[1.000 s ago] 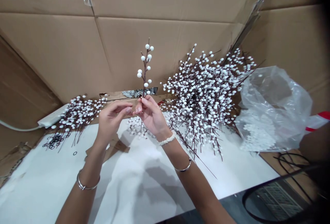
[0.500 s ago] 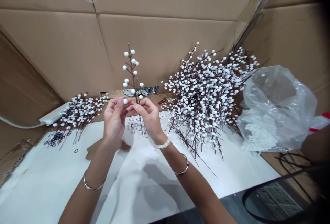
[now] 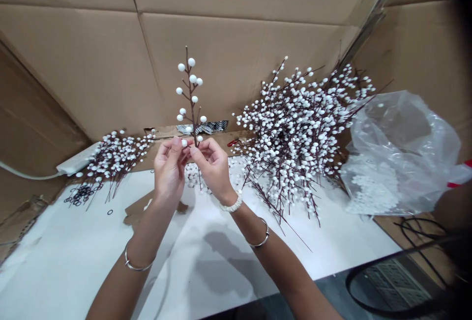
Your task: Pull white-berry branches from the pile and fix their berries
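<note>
Between both hands' fingers [image 3: 176,144], the berry stem [image 3: 191,95] points upright.

Hidden fingertips, cropped forearms
The branch [image 3: 191,99] passes out of sight behind the right hand [image 3: 214,167]; the dark shape [image 3: 459,40] at the right edge is blurred.

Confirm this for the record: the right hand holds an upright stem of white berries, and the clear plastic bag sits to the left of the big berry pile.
The bag's side is wrong: the head view shows the clear plastic bag to the right of the big berry pile. The right hand does hold the upright stem.
</note>
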`<state>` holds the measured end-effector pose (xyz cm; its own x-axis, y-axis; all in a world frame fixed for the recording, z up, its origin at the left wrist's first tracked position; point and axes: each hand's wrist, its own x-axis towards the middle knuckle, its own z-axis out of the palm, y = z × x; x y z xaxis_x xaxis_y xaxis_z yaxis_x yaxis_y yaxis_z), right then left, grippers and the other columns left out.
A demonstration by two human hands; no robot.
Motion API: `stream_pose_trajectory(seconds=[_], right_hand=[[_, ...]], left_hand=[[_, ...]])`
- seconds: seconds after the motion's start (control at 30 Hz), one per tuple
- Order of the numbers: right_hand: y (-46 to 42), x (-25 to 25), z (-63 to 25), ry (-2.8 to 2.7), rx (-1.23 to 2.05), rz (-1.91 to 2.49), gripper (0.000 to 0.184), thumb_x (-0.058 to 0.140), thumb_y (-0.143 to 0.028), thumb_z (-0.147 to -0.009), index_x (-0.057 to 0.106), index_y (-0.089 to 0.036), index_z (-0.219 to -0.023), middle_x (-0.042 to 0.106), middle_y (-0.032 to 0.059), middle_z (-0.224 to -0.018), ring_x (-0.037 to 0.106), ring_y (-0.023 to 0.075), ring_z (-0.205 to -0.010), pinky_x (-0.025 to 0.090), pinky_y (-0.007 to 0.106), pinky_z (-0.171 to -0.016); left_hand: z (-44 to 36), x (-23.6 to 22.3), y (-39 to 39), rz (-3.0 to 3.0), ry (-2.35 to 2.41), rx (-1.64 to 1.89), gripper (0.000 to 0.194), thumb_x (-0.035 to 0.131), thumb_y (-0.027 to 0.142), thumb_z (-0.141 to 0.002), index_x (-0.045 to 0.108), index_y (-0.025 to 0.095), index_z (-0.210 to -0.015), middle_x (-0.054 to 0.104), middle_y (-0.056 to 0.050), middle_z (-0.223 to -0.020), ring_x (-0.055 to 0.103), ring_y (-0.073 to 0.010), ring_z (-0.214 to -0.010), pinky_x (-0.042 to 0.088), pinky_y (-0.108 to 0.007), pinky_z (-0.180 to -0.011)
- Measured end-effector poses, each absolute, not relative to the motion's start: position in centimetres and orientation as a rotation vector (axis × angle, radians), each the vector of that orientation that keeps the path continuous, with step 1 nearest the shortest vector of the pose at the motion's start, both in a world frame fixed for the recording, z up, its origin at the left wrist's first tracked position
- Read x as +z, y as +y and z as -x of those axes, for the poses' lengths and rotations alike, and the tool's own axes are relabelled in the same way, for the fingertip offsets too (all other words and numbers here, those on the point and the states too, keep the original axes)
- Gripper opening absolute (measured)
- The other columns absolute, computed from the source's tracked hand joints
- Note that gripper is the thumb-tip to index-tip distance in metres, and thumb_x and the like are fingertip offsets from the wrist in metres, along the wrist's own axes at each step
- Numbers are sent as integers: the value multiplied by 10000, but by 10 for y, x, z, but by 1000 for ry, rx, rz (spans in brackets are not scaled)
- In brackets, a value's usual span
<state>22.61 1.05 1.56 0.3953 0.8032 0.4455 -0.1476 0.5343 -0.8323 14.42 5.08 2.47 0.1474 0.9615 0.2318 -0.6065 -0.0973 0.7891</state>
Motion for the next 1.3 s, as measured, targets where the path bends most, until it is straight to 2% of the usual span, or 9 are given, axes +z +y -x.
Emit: stream_pose_trajectory(seconds=[0.1, 0.33, 0.63, 0.93, 1.3], right_hand=[[10, 14, -226, -1001, 631, 828, 144, 649, -343, -852, 576, -234, -791, 663, -12, -819, 653, 130, -736, 537, 271, -709], [8, 12, -224, -1045, 434, 948, 137, 621, -353, -873, 571, -242, -809, 653, -11, -805, 628, 125, -713, 514, 257, -683], [9, 10, -220, -1091, 323, 954, 104, 623, -288, -847, 570, -214, -797, 672, -8, -788, 648, 116, -677, 541, 254, -674], [10, 13, -229, -1078, 557, 870, 167, 641, -347, -849, 561, -213, -788, 643, -20, -746, 651, 119, -687, 565, 264, -674], [11, 13, -231, -1068, 642, 766, 181, 664, -342, -845, 561, -212, -770, 624, -29, -735, 631, 108, -678, 570, 278, -708]], left_hand=[[-145, 24, 50, -932, 510, 1416, 385, 826, 451, -667, 585, 187, -810, 722, 10, -811, 661, -81, -690, 527, -207, -713], [-150, 22, 46, -946, 520, 1465, 341, 800, 419, -716, 563, 200, -823, 728, 0, -853, 692, -114, -792, 532, -222, -733], [-151, 22, 44, -850, 473, 1489, 358, 855, 372, -653, 586, 180, -792, 715, 20, -791, 685, -86, -742, 538, -184, -722], [-146, 25, 49, -969, 477, 1464, 327, 860, 362, -645, 609, 179, -748, 696, 24, -746, 676, -81, -722, 521, -160, -670], [-143, 31, 46, -1060, 482, 1489, 330, 872, 384, -623, 630, 183, -723, 697, 12, -731, 664, -80, -674, 499, -141, -559]])
